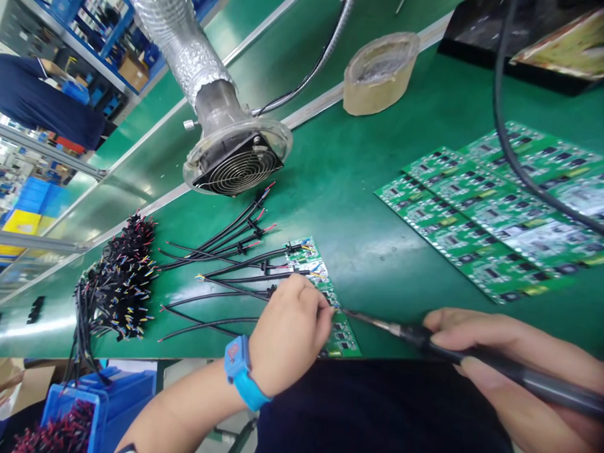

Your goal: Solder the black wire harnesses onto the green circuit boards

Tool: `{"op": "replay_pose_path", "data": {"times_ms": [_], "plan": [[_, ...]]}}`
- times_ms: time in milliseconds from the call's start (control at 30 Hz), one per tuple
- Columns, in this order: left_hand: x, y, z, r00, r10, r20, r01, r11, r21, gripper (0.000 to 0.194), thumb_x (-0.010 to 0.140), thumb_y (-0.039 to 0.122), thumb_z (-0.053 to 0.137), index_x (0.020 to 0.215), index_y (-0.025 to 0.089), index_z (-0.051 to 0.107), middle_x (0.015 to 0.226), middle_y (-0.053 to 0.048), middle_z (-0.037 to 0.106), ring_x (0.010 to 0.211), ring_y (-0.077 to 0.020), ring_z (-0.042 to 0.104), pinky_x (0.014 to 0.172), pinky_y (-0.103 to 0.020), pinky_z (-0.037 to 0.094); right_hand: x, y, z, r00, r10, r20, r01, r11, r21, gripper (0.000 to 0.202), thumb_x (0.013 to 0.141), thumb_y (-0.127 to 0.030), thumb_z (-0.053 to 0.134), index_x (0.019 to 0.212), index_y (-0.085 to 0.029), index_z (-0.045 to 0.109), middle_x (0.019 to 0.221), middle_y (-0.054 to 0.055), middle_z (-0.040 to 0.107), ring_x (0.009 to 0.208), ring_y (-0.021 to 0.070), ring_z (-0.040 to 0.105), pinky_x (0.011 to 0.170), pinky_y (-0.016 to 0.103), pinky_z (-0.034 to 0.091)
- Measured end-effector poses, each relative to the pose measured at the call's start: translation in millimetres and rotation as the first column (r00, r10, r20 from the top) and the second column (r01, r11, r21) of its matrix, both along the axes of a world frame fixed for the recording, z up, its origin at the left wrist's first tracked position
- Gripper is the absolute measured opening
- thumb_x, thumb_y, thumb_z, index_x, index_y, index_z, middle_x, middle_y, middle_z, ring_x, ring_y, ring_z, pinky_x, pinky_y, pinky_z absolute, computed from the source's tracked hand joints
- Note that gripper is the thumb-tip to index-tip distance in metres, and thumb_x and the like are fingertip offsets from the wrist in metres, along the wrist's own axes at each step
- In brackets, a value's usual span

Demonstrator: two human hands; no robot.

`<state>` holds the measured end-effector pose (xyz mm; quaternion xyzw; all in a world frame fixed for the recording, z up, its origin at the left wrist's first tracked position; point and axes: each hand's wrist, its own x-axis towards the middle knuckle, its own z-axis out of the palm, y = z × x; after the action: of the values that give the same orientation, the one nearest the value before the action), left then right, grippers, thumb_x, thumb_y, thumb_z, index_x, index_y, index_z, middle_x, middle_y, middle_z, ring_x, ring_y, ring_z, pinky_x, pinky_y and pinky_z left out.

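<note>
A soldering iron (417,338) is in my right hand (506,375), its fingers wrapped round the dark handle. The iron's tip points left and reaches the edge of a narrow green circuit board strip (344,335) near the table's front edge. My left hand (292,326), with a blue watch on the wrist, is closed over the strip, thumb and forefinger pinched beside the iron's tip. What lies between those fingers is too small to make out. Black cables (244,277) with coloured wire ends run left from the strip, some passing under my left hand.
Large circuit board panels (482,221) lie at the right under a hanging dark cable. A fume extractor (239,157) hangs over the bench, near a tape roll (381,73). Bundled cables (124,279) and a blue bin (99,404) are at left. A person (42,101) stands behind.
</note>
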<state>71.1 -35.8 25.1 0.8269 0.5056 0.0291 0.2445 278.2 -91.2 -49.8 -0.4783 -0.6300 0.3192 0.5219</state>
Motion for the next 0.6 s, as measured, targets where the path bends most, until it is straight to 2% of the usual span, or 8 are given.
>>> {"op": "replay_pose_path", "data": {"times_ms": [233, 600], "plan": [[2, -1, -0.2, 1.000, 0.000, -0.024, 0.000, 1.000, 0.018, 0.008, 0.085, 0.012, 0.048, 0.080, 0.011, 0.053, 0.086, -0.008, 0.051, 0.082, -0.0185, 0.051, 0.077, -0.033, 0.047, -3, 9, 15.2, 0.997, -0.016, 0.078, 0.013, 0.999, 0.039, 0.009, 0.082, -0.025, 0.048, 0.084, -0.026, 0.057, 0.077, 0.000, 0.062, 0.065, 0.0128, 0.063, 0.055, 0.016, 0.051], [5, -2, -2.0, 0.999, 0.021, -0.050, -0.019, 0.999, 0.045, 0.007, 0.084, 0.011, 0.049, 0.079, 0.011, 0.054, 0.085, -0.008, 0.052, 0.082, -0.0192, 0.051, 0.077, -0.034, 0.048, -2, 2, 6.9, 0.998, -0.043, 0.041, 0.045, 0.998, -0.054, 0.009, 0.082, -0.028, 0.051, 0.084, -0.026, 0.059, 0.080, 0.001, 0.064, 0.067, 0.0143, 0.063, 0.054, 0.019, 0.051]]}}
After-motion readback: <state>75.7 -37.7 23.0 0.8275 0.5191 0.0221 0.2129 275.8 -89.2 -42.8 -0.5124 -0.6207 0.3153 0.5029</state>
